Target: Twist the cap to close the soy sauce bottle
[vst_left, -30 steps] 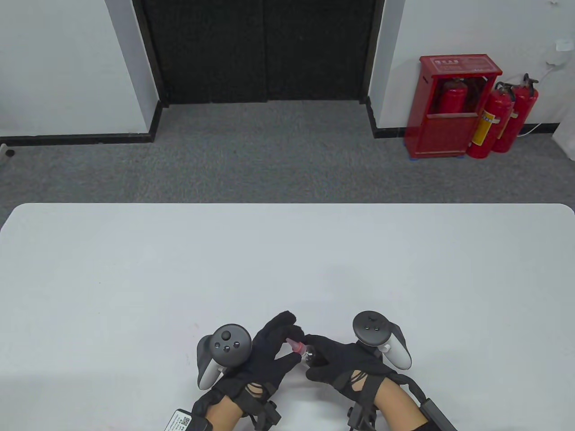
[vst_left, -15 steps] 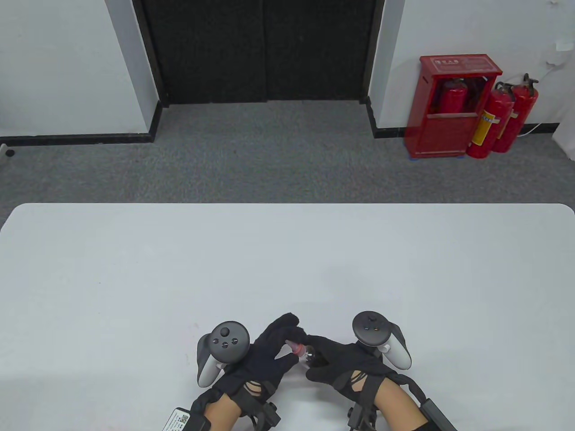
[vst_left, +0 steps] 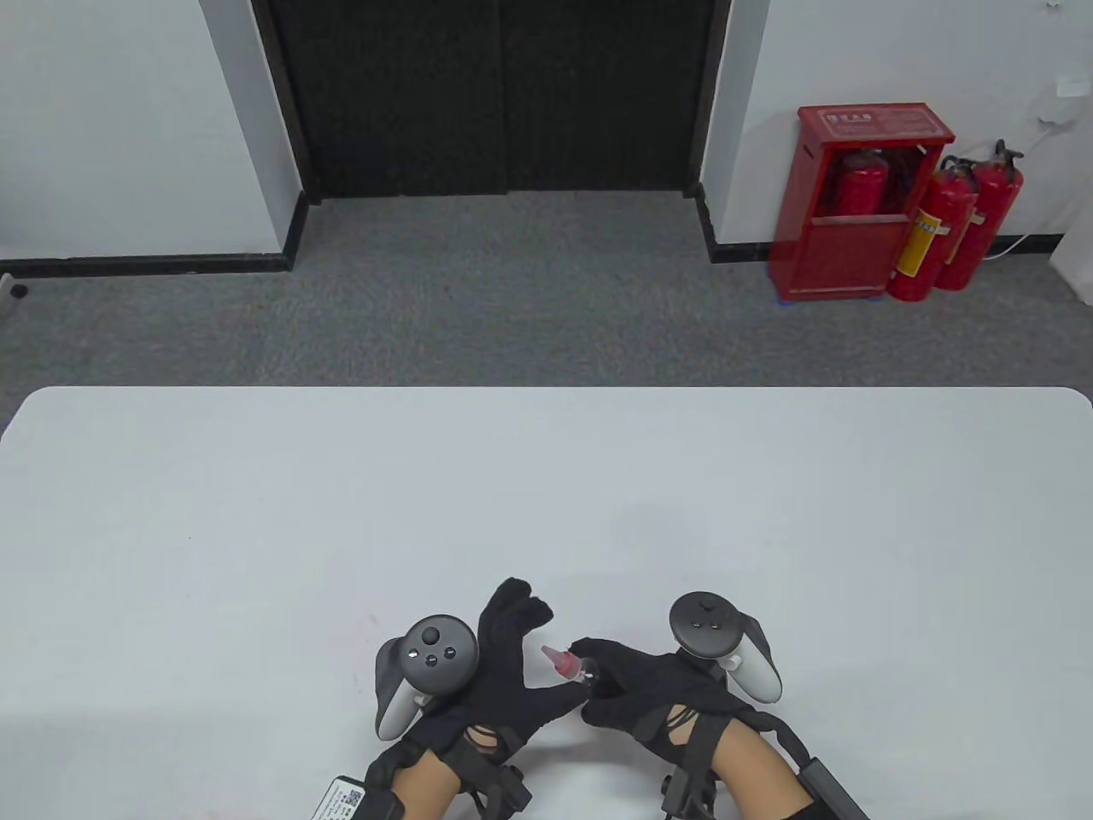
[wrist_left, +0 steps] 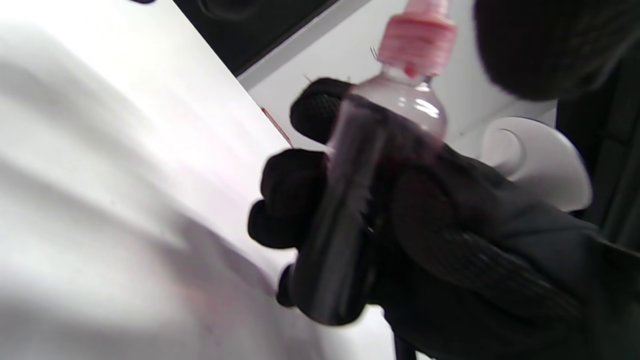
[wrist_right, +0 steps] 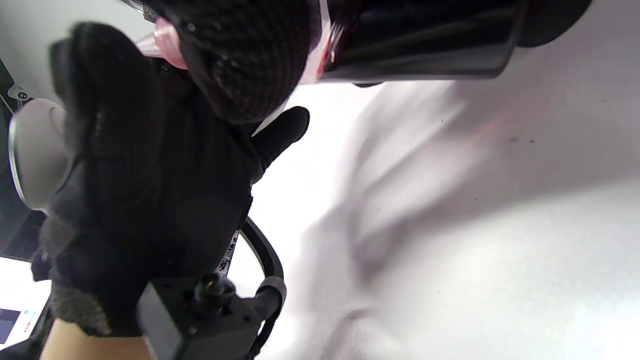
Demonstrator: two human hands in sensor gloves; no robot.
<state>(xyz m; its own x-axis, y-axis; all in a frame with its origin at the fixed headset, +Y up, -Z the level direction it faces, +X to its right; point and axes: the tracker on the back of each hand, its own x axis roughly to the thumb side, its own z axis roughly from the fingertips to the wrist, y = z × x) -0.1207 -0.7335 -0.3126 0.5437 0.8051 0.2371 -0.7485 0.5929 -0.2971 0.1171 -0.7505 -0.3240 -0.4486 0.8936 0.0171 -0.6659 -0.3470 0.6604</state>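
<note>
A small soy sauce bottle (vst_left: 584,675) with dark liquid and a pink-red ribbed cap (vst_left: 559,661) is tilted, cap pointing left. My right hand (vst_left: 608,683) grips its body just above the table (vst_left: 546,478). My left hand (vst_left: 536,642) is open, fingers (vst_left: 515,602) raised and spread beside the cap, not touching it. In the left wrist view the cap (wrist_left: 417,44) sits on the bottle (wrist_left: 350,210), which my right hand's fingers (wrist_left: 295,185) wrap. In the right wrist view the bottle (wrist_right: 425,35) lies across the top, with the cap (wrist_right: 162,45) and my left hand (wrist_right: 130,165) at left.
The white table stretches far ahead and to both sides of the hands. Beyond its far edge is grey carpet, with a red extinguisher cabinet (vst_left: 862,201) at the back right wall.
My left hand's fingers were pinching the cap; they have now come off it and spread open to the left. My right hand still holds the bottle in the same place.
</note>
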